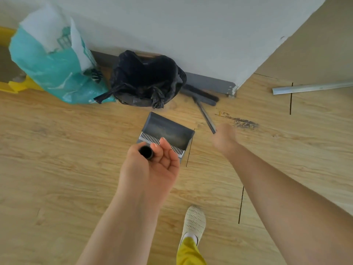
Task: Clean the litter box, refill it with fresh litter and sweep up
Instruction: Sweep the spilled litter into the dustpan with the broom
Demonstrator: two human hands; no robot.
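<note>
Left grip (150,161) round dustpan handle (146,152)

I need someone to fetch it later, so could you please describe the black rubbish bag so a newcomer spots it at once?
Find the white wall where it meets the wooden floor. The black rubbish bag sits open against it, right of the teal and white bag. It alone is glossy black, with knotted handles.

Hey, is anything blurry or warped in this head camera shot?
Head view: the right hand on the broom handle is smeared by motion blur; the left hand and dustpan are sharper; the wide lens bends the wall and floorboards; lighting is soft and even, no glare.
</note>
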